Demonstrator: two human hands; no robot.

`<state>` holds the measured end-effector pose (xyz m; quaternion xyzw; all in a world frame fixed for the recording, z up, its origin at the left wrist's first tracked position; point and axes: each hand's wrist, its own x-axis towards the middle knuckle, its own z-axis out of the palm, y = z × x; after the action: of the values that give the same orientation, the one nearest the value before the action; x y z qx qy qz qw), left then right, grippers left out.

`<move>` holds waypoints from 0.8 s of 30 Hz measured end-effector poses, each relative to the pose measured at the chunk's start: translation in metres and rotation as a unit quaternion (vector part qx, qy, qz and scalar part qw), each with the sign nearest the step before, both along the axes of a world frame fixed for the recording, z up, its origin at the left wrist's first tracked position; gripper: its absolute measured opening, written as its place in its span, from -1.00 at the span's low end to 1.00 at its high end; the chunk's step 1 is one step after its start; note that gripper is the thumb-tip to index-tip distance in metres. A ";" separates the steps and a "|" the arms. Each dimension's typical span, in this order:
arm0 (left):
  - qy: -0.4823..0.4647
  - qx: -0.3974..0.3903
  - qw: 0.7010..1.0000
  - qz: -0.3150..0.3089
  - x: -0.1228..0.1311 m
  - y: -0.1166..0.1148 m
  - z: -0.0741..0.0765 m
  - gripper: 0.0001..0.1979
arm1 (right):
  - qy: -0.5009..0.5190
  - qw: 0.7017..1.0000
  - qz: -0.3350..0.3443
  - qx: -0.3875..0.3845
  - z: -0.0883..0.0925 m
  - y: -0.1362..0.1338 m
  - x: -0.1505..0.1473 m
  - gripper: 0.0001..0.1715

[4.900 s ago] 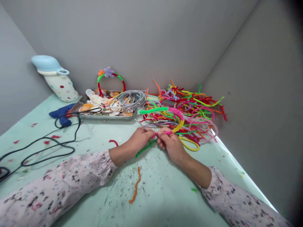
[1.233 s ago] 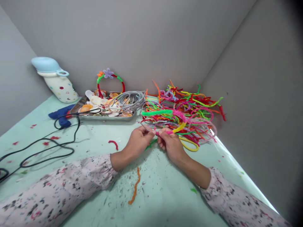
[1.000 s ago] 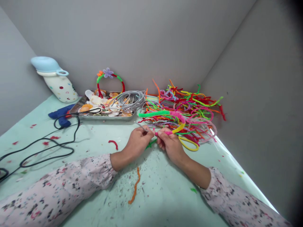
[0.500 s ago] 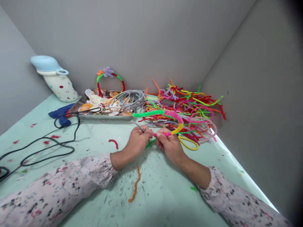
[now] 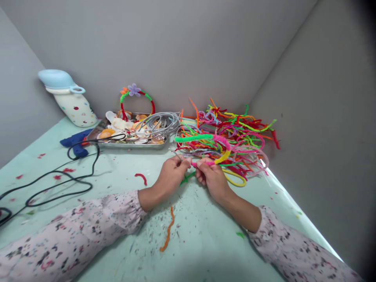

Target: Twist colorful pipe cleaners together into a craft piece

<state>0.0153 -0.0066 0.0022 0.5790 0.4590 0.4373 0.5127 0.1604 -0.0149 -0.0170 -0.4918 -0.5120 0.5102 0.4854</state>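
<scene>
Between my hands is a curved wire wrapped in pipe cleaners (image 5: 222, 140), with green, pink and yellow stretches and a bright pink stretch at the near end. My left hand (image 5: 173, 172) is closed on the bare grey end of this wire, which pokes out past the thumb. Fingers of my right hand (image 5: 212, 176) pinch the bright pink stretch. Under the hands lies a green pipe cleaner (image 5: 188, 178). A yellow pipe cleaner loop (image 5: 235, 179) rests just right of my right hand.
Behind the hands spreads a heap of colourful pipe cleaners (image 5: 249, 135). A metal tray (image 5: 132, 146) holds shells, a grey wire coil (image 5: 164, 124) and a flowered hoop (image 5: 152, 105). At left are a blue glue gun (image 5: 75, 140), its black cord (image 5: 60, 172) and a white bottle (image 5: 75, 107).
The wrapped wire has shifted a little to the right, its green end too. My left fingers have turned slightly, and a short pink stretch shows between the hands.
</scene>
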 end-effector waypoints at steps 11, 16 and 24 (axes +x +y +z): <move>0.059 0.033 0.997 0.046 0.000 0.004 -0.001 -0.68 | -0.069 0.995 0.009 0.065 0.000 -0.005 0.001 -0.63; 0.046 0.008 0.998 0.050 0.001 0.004 0.000 -0.71 | -0.093 0.992 0.019 0.088 -0.001 -0.008 0.001 -0.63; 0.012 0.001 0.999 0.037 0.001 0.002 0.000 -0.69 | -0.026 0.999 0.005 0.025 0.003 -0.003 0.000 -0.67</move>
<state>0.0168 -0.0045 0.0021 0.5673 0.4854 0.4499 0.4901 0.1602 -0.0177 -0.0140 -0.4905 -0.5394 0.4866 0.4813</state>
